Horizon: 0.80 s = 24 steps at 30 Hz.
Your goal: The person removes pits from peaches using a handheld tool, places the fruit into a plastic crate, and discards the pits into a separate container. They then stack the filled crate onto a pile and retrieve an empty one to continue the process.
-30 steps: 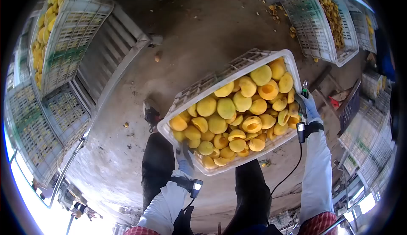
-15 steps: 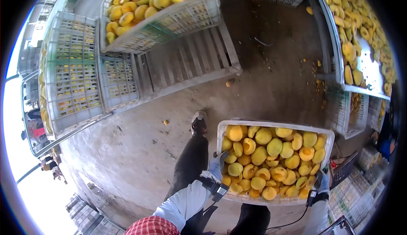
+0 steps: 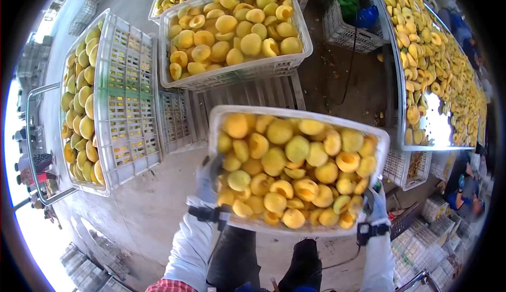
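Note:
A white plastic crate [image 3: 295, 115] full of yellow peach halves [image 3: 297, 149] is held up in front of my legs. My left hand [image 3: 206, 182], in a pale glove and blurred a little, is closed on its left end. At the right end my right hand [image 3: 376, 205], also gloved, grips the crate near its lower corner. The rim hides part of the fingers of both hands. Beyond the held crate, a second white crate [image 3: 237, 73] of peach halves rests on top of a stack.
A slatted pallet [image 3: 247, 94] lies under the stacked crates. At left stands a tall crate stack [image 3: 126, 97] beside a metal cart handle [image 3: 32, 155]. On the right is a metal table [image 3: 405, 107] heaped with cut peaches, with people [image 3: 466, 186] and more crates nearby.
The held crate has risen and moved left and forward, and now looks larger. Both hands have moved with it. The view has shifted, bringing more of the far stacked crates into sight.

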Each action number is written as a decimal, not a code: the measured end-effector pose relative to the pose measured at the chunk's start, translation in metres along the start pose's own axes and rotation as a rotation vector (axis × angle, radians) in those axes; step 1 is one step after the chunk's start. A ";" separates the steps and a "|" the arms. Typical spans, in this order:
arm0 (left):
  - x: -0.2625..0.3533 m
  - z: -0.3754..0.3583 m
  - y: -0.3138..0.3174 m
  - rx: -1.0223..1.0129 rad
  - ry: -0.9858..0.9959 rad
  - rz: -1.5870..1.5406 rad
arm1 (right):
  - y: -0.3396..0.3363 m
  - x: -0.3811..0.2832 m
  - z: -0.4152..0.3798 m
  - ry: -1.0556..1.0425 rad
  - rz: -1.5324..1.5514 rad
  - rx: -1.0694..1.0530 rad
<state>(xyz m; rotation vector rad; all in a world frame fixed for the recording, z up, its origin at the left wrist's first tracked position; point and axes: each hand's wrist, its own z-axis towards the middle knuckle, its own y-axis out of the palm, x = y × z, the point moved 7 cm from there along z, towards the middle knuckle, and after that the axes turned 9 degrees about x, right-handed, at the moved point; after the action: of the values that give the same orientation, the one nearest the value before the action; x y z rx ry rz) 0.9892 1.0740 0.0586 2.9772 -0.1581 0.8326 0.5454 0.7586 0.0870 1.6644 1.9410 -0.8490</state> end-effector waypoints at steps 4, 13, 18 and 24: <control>0.053 0.083 -0.054 0.003 0.056 -0.188 | 0.151 0.010 0.074 -0.033 0.000 -0.193; 0.094 0.090 -0.099 0.262 0.610 0.246 | 0.283 -0.006 0.099 -0.159 -0.323 -0.129; 0.052 -0.027 -0.057 0.442 0.731 0.445 | 0.276 -0.001 0.107 -0.238 -0.444 -0.125; -0.134 -0.022 -0.110 0.765 -0.375 -0.437 | 0.295 -0.024 0.071 -0.175 -0.447 -0.096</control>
<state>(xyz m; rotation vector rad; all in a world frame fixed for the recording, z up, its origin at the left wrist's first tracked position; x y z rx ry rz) 0.8760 1.1965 0.0058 3.5778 0.9774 0.3073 0.8352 0.7173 0.0040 1.0741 2.2212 -1.0031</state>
